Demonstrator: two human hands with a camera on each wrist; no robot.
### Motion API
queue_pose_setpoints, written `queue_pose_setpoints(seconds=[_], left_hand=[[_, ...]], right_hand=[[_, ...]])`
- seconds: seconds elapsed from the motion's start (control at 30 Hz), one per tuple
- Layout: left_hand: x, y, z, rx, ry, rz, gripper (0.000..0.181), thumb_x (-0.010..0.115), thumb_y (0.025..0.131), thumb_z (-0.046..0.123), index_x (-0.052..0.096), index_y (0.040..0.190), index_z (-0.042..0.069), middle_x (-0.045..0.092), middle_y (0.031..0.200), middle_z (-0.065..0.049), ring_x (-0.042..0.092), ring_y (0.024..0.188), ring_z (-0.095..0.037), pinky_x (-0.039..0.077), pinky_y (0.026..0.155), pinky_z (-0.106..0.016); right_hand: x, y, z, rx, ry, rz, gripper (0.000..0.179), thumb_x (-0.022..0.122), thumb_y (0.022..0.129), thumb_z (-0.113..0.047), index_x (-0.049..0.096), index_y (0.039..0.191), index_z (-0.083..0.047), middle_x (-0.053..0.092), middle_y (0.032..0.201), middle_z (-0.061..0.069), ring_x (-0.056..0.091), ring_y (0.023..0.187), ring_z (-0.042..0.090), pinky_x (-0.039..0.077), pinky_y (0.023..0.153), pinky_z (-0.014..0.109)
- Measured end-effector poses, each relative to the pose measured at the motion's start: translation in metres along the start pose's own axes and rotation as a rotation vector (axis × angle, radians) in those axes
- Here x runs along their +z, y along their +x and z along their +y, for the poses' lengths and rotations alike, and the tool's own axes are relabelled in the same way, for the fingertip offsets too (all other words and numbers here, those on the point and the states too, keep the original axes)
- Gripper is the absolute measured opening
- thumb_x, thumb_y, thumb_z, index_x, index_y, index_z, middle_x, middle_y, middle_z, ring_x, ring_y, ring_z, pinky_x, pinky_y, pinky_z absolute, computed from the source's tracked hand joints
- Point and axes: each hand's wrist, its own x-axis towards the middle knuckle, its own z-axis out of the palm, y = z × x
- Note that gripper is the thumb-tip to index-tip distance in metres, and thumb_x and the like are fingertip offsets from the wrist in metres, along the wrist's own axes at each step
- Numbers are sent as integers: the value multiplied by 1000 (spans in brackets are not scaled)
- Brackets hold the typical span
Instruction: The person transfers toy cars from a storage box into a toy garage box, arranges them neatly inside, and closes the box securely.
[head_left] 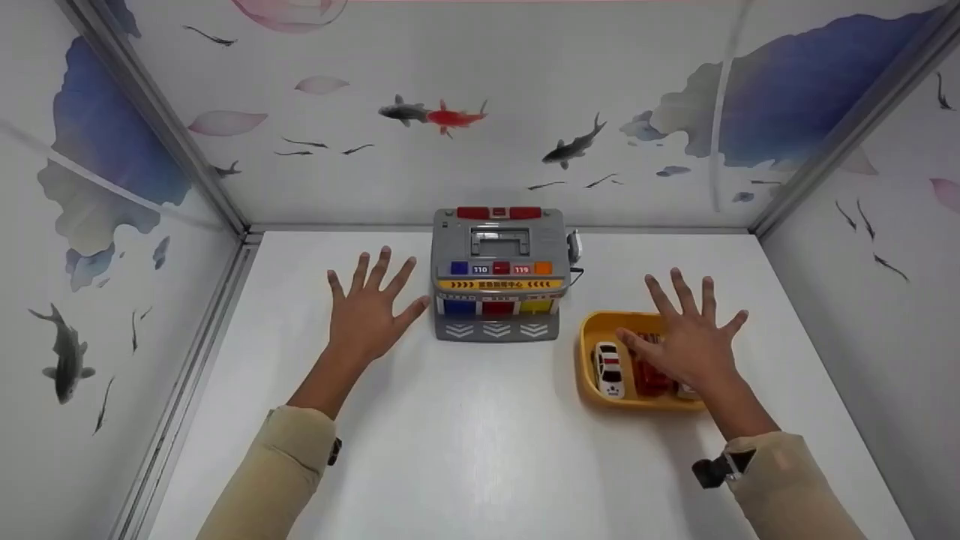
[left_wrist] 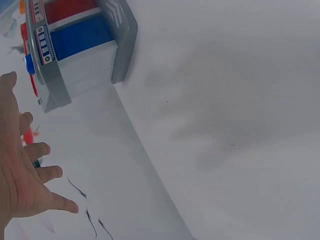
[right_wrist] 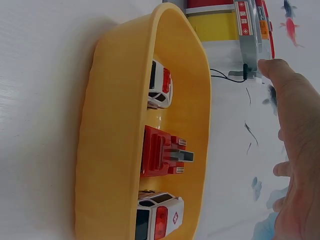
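Fingers spread wide, my left hand (head_left: pixel 364 319) hovers just left of a grey toy garage (head_left: pixel 497 266) and holds nothing. The garage has blue, red and yellow doors and red lights on top. My right hand (head_left: pixel 694 345), also spread and holding nothing, hangs over a yellow bin (head_left: pixel 589 375). In that bin lie a white toy police car (head_left: pixel 608 371), a red toy fire truck (right_wrist: pixel 161 152) and a white toy ambulance (right_wrist: pixel 162 217). From the head view, the right hand partly covers the fire truck and ambulance.
A white table (head_left: pixel 480 450) carries the garage at its back edge and the bin to the right. White panels (head_left: pixel 495 165) painted with fish and leaves enclose the back and both sides. A dark corded piece (head_left: pixel 575 255) hangs at the garage's right side.
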Motion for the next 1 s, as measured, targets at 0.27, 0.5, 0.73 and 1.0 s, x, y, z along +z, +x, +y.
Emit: queue_pose_setpoints(seconds=[0.27, 0.5, 0.73, 1.0], left_hand=[[5, 10, 10, 8, 1, -10, 78, 38, 109, 76, 23, 177, 41, 13, 188, -8, 12, 174, -41, 2, 134, -81], [12, 17, 16, 10, -43, -18, 78, 38, 110, 75, 23, 177, 38, 16, 187, -9, 16, 174, -41, 9, 137, -77], [16, 24, 22, 37, -120, -16, 73, 42, 114, 67, 28, 177, 33, 23, 186, -12, 29, 171, -40, 28, 137, -66], [22, 36, 27, 9, -314, -36, 69, 41, 113, 68, 35, 174, 35, 28, 185, -9, 39, 166, -42, 45, 128, -63]], right_hand=[[-2, -2, 4, -9, 8, 14, 111, 54, 95, -90, 12, 179, -30, 8, 187, 18, -1, 170, 59, -4, 115, 101], [-3, -1, 0, -16, -3, -2, 112, 54, 95, -90, 12, 179, -29, 8, 187, 19, 1, 170, 59, -5, 116, 100], [-3, 1, -7, -53, -10, 0, 110, 57, 96, -87, 16, 179, -29, 12, 187, 18, 7, 169, 59, 3, 117, 100], [-3, 2, -17, -83, -18, -38, 108, 52, 97, -88, 14, 179, -31, 11, 188, 15, 9, 170, 56, 6, 120, 98]])
